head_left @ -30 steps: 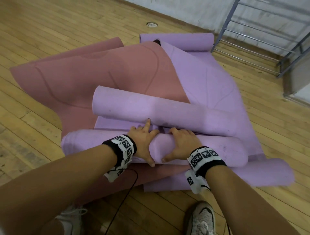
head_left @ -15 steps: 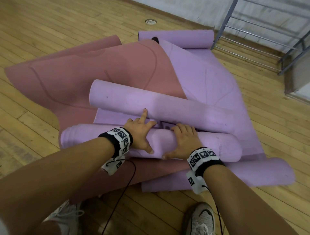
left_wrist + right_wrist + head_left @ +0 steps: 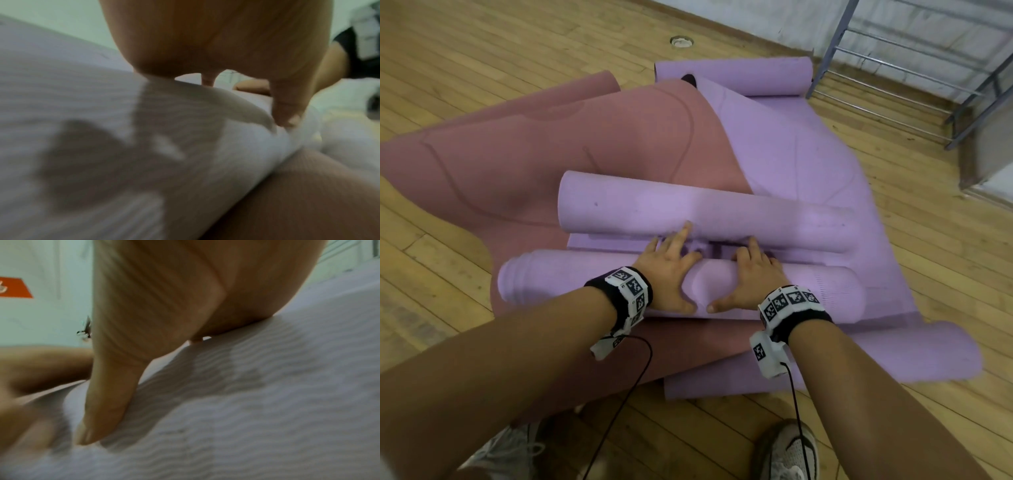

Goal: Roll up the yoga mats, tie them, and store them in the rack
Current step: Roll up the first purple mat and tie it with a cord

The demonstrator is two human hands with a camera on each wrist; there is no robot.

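Observation:
A partly rolled purple yoga mat (image 3: 571, 281) lies crosswise in front of me on a spread pink mat (image 3: 517, 154). My left hand (image 3: 671, 267) and right hand (image 3: 751, 274) press side by side on its middle, thumbs on the near side and fingers reaching over the top. The left index finger touches a second purple roll (image 3: 722, 209) just beyond. In the left wrist view the thumb (image 3: 287, 105) digs into the ribbed mat (image 3: 82, 113). In the right wrist view the thumb (image 3: 107, 402) lies flat on the mat (image 3: 267, 402).
A flat purple mat (image 3: 791, 147) runs back to a third roll (image 3: 739, 75) beside the grey metal rack (image 3: 893, 51) at the wall. Another purple roll end (image 3: 911, 353) sticks out at the right. My shoes (image 3: 787, 452) stand on the wooden floor.
Both hands have pushed the near purple roll forward, closing the gap to the second roll. The left index finger now reaches that roll.

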